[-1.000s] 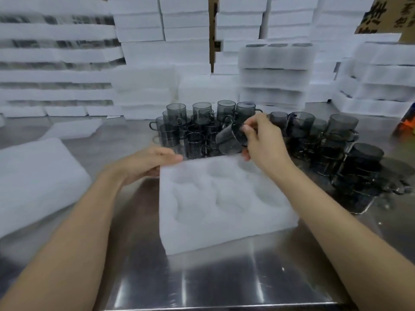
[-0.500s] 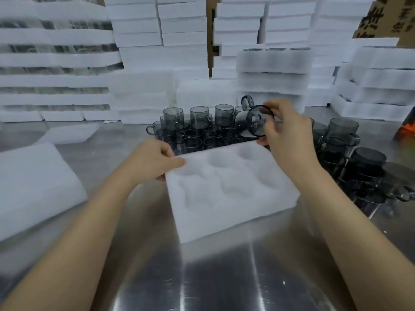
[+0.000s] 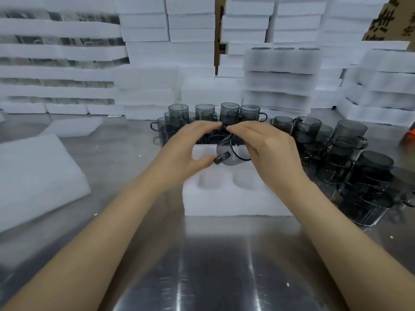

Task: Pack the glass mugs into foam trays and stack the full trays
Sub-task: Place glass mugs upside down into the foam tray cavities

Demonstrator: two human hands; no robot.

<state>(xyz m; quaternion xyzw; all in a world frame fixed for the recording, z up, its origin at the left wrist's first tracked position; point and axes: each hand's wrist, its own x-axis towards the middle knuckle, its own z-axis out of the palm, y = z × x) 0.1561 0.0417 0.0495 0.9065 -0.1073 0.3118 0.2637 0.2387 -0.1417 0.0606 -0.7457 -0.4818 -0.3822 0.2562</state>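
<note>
A white foam tray [image 3: 226, 200] with round pockets lies on the steel table in front of me. Both hands hold one smoky grey glass mug [image 3: 231, 152] tilted on its side above the tray's far pockets. My right hand [image 3: 267, 151] grips the mug's rim and body from the right. My left hand [image 3: 190, 147] curls over it from the left, thumb near a dark label on the glass. Behind the tray stands a cluster of grey mugs [image 3: 202, 115], some stacked.
More grey mugs [image 3: 350, 151] crowd the table to the right of the tray. A thick foam slab [image 3: 38, 173] lies at the left. Stacks of foam trays [image 3: 280, 81] fill the back. A steel table [image 3: 213, 265] stretches bare toward me.
My right hand brought the mug down from the cluster to over the tray. My left hand left the tray's corner and came onto the mug. The tray now sits squarer to me.
</note>
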